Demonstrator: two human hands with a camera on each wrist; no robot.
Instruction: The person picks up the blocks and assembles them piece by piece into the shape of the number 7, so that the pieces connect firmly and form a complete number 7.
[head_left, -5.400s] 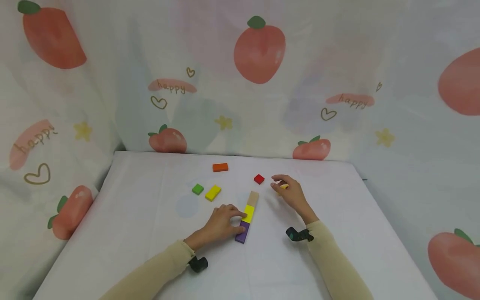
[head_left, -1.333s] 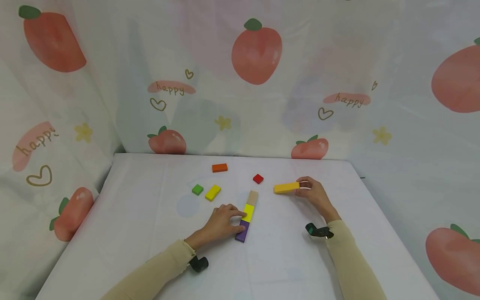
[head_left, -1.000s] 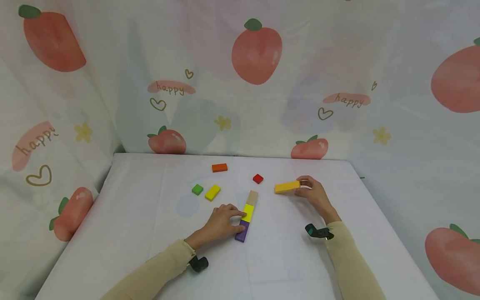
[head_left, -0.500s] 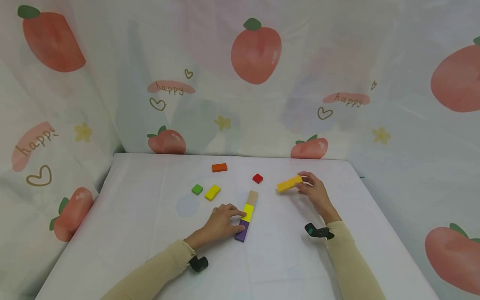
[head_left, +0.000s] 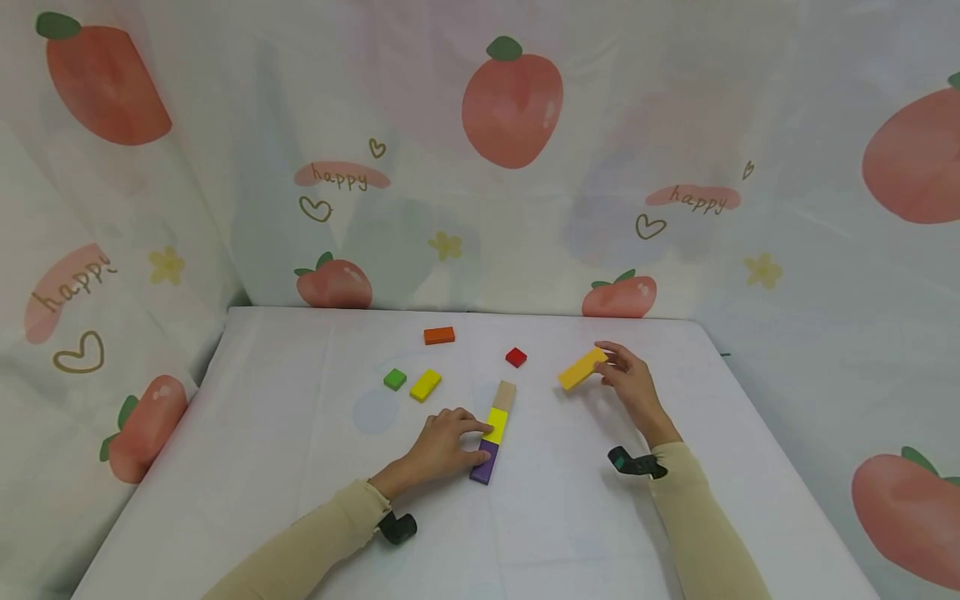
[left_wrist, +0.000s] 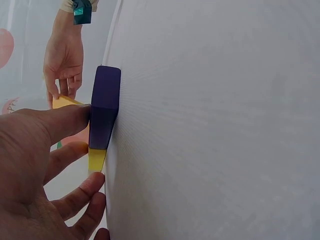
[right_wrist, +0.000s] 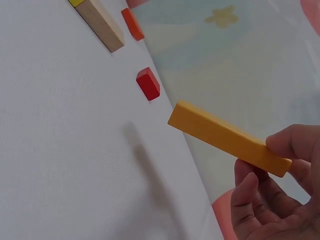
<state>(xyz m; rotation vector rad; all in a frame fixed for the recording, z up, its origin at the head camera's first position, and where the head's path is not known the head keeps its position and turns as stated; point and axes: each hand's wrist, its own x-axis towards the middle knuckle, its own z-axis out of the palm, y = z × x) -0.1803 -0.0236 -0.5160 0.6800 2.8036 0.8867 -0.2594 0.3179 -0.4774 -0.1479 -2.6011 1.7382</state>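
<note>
In the head view, a purple block [head_left: 485, 465], a yellow block [head_left: 497, 422] and a plain wood block [head_left: 506, 395] lie end to end in a slanting row on the white table. My left hand [head_left: 441, 443] rests at the row, thumb on the purple block and index finger on the yellow one. To the right, my right hand [head_left: 634, 390] pinches one end of a long amber-yellow block [head_left: 582, 369], held above the table. In the right wrist view, the thumb [right_wrist: 295, 142] lies on the amber block's upper side and its other end sticks out free.
Beyond the row sits a small red block [head_left: 516, 357]. An orange block [head_left: 439, 335] lies near the back edge. Left of the row are a small green block [head_left: 395, 379] and another yellow block [head_left: 426, 385]. A fruit-patterned curtain [head_left: 420, 208] borders the table [head_left: 300, 400].
Since the earliest frame, my right hand has moved right with the amber block, which now shows fully. Within the last second that block has turned to a steeper slant. My left hand stays put.
</note>
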